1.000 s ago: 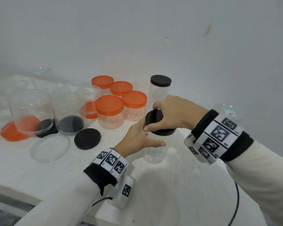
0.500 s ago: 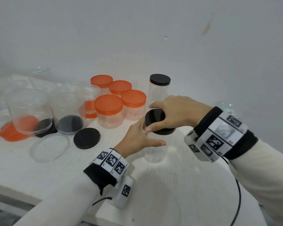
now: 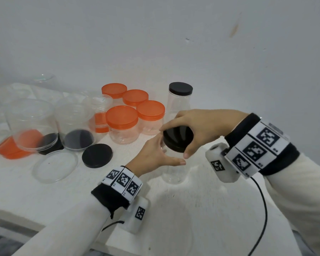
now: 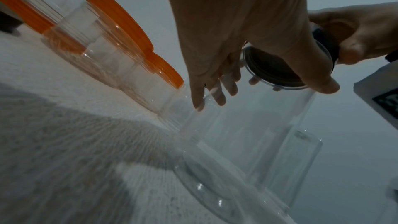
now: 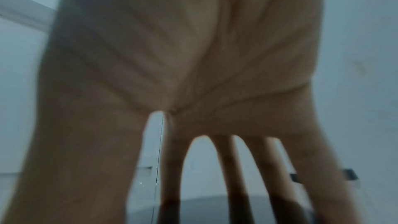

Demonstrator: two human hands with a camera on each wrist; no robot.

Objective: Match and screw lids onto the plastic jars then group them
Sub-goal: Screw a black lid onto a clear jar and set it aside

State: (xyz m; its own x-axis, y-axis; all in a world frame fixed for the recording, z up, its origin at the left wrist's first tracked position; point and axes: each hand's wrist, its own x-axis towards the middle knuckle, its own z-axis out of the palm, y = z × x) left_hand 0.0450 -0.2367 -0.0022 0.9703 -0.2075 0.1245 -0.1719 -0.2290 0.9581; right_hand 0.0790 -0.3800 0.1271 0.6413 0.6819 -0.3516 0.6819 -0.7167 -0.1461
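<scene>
A tall clear jar (image 3: 175, 172) stands upright on the white table (image 3: 201, 209) in the middle of the head view. My left hand (image 3: 155, 154) wraps round its upper body, fingers behind and thumb in front. A black lid (image 3: 178, 139) sits on the jar's mouth, and my right hand (image 3: 196, 130) grips its rim from above with spread fingers. The left wrist view shows the jar (image 4: 247, 142), the lid's underside (image 4: 277, 71) and my left fingers (image 4: 215, 84) round the clear wall. In the right wrist view my right fingers (image 5: 237, 168) reach down onto the dark lid (image 5: 204, 210).
Several orange-lidded jars (image 3: 122, 124) stand behind on the left, with a tall black-lidded jar (image 3: 180, 100) to their right. Large open clear jars (image 3: 31, 126), a loose black lid (image 3: 97, 155), a clear lid (image 3: 54, 167) and an orange lid (image 3: 9, 149) lie further left. A cable (image 3: 262, 209) trails at the right.
My right hand has turned round the black lid, with the wrist swinging outward to the right. The left hand and the jar stay in the same place.
</scene>
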